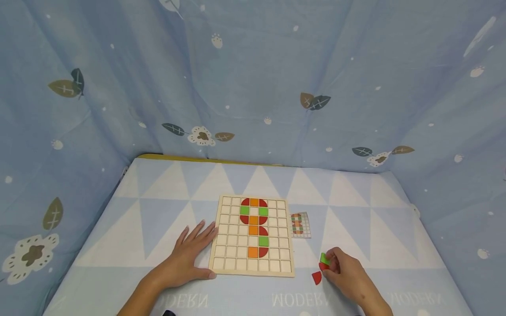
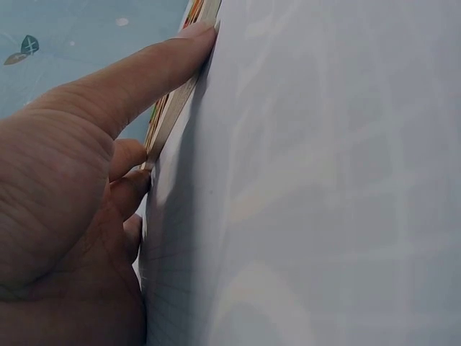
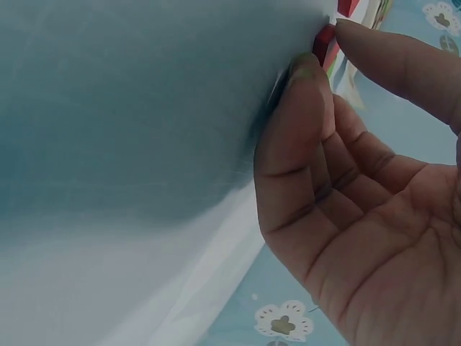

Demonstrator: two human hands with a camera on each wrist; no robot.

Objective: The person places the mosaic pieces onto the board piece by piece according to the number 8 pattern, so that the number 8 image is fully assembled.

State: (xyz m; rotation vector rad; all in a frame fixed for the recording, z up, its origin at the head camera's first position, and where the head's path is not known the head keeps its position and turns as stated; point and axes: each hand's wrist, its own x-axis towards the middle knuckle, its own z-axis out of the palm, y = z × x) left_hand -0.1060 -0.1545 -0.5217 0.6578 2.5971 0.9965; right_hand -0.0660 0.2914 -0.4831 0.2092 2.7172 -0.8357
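Note:
A square wooden grid board (image 1: 233,263) lies on the table, with orange, green and red tiles forming a figure in its cells. My left hand (image 1: 183,259) has its fingers spread, with fingertips touching the board's left edge and the thumb at its lower left corner. My right hand (image 1: 348,274) is to the board's right, with thumb and index finger on either side of a red quarter-circle tile (image 3: 324,45), pinching it. Beside those fingertips lies a green square tile (image 1: 324,258). Another red quarter-circle tile (image 1: 317,278) rests on the cloth nearer the front.
A small printed pattern card (image 1: 306,224) lies against the right side of the board. The table is covered by a blue and white triangle-patterned cloth (image 1: 170,228). Blue printed curtains (image 1: 253,79) stand at the back and both sides.

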